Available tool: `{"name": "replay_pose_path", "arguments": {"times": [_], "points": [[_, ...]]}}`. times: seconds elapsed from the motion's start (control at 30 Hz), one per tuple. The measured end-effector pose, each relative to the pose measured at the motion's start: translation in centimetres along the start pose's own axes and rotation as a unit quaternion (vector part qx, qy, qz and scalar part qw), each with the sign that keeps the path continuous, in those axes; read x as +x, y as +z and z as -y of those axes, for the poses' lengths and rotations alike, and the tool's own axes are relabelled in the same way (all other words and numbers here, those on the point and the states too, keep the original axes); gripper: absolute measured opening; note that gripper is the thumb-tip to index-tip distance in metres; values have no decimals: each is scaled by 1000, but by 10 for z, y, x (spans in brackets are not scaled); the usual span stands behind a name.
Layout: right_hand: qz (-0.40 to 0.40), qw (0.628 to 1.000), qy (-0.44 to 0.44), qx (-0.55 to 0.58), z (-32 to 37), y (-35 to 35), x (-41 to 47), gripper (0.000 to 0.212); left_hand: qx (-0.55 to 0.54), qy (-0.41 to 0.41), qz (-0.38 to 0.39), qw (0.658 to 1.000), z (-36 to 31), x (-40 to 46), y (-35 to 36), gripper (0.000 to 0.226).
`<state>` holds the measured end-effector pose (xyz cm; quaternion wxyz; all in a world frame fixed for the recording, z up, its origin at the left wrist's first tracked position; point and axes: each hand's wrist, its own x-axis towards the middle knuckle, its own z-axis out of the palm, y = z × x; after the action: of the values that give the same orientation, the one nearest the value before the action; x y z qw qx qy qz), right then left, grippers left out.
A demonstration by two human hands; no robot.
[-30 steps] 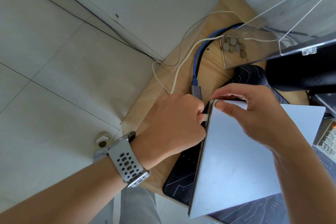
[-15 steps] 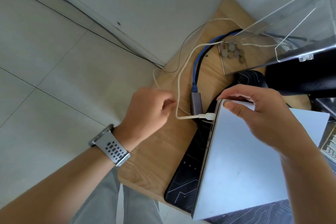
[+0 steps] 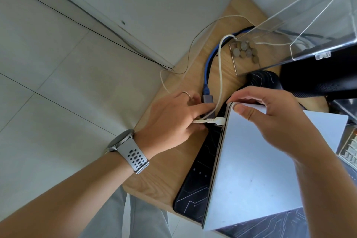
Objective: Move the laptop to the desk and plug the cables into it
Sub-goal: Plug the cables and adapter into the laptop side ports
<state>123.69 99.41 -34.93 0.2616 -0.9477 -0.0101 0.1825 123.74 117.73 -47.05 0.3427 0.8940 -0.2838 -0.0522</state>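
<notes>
Back at the plug since half a second ago — left hand (image 3: 173, 116), fingers stretched toward the grey adapter (image 3: 208, 100), over the white cable (image 3: 209, 120) plugged into the laptop (image 3: 255, 166). Right hand (image 3: 270, 114) gripping the lid's upper corner. Laptop closed, mid-right on the desk (image 3: 160, 176), long axis lower left to upper right.

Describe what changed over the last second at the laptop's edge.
The left hand pushed the white cable plug into the closed silver laptop, let go and drew back, then returned with fingers extended toward the grey adapter on the blue cable. Unchanged: the right hand grips the laptop's far corner, and the white plug stays seated.
</notes>
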Motion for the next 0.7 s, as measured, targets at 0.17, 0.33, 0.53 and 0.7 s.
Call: {"name": "replay_pose_path", "arguments": {"times": [0.17, 0.33, 0.53, 0.7], "points": [[6, 1000, -5, -1, 0, 1, -1, 16, 47, 10, 53, 997, -5, 14, -2, 44], [9, 1000, -13, 0, -2, 2, -2, 15, 110, 63, 99, 987, -4, 11, -7, 39], [11, 1000, -7, 0, -4, 2, -2, 11, 144, 62, 103, 982, -4, 8, -12, 32], [15, 1000, -3, 6, -3, 3, -2, 12, 139, 63, 103, 983, -2, 6, -17, 30]]}}
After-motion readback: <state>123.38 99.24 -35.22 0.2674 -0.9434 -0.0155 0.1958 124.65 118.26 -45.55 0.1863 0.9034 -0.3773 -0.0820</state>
